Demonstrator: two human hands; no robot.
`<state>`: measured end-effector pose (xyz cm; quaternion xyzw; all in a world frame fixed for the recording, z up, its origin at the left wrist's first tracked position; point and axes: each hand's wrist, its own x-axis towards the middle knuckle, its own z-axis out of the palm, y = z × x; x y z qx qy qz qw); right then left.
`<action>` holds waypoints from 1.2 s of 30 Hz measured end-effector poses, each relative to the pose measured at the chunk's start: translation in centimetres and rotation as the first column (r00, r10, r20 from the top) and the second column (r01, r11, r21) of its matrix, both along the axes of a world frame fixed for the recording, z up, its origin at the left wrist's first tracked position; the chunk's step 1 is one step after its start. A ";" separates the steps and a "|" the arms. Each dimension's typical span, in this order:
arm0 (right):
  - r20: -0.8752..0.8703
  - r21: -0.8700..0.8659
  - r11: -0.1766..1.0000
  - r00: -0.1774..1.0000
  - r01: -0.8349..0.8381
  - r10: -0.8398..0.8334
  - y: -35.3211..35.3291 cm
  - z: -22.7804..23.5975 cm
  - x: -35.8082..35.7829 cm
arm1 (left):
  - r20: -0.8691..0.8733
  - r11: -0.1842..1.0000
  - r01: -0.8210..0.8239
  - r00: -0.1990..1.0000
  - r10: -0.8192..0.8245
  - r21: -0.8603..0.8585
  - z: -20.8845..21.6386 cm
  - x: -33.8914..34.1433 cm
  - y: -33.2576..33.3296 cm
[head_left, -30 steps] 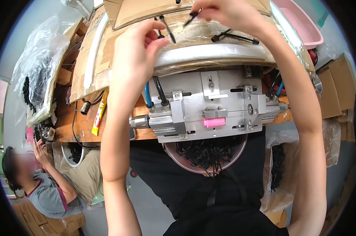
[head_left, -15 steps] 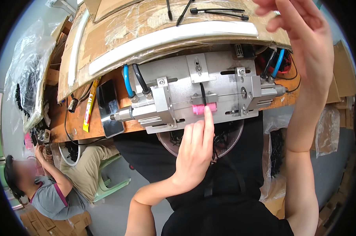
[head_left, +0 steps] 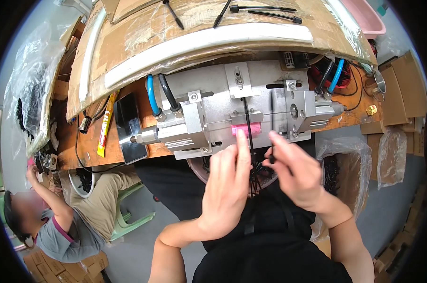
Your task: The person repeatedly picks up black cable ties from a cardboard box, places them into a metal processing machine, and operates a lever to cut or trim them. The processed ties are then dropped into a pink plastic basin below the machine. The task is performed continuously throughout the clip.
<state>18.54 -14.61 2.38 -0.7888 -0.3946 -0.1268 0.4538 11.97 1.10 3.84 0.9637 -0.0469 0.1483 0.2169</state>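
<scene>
My left hand [head_left: 225,188] has its index finger stretched to the pink block [head_left: 252,128], beside the black rod [head_left: 247,111] lying across it; whether my hidden thumb grips anything, I can't tell. My right hand [head_left: 296,172] pinches a second rod [head_left: 272,121] upright in view, just right of the block. Half a second ago that hand was up by the cardboard [head_left: 142,35]; now both hands work at the metal fixture [head_left: 218,104]. Black parts fill the pinkish tub [head_left: 194,170] below, the plastic-lined box [head_left: 357,153] at right and the white bucket [head_left: 75,187] at left.
</scene>
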 end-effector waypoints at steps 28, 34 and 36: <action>-0.233 -0.216 0.868 0.887 -0.447 0.399 3.4 -0.4 -3.9 | 0.066 0.832 -0.427 0.876 0.478 -0.354 -10.4 -11.1 5.5; -0.267 -0.222 0.819 0.841 -0.529 0.470 3.9 -1.3 -4.5 | 0.037 0.832 -0.469 0.865 0.500 -0.296 -14.4 -11.3 4.9; -0.300 -0.227 0.812 0.831 -0.538 0.468 3.9 -1.5 -4.6 | 0.046 0.855 -0.431 0.886 0.462 -0.289 -14.9 -10.9 4.1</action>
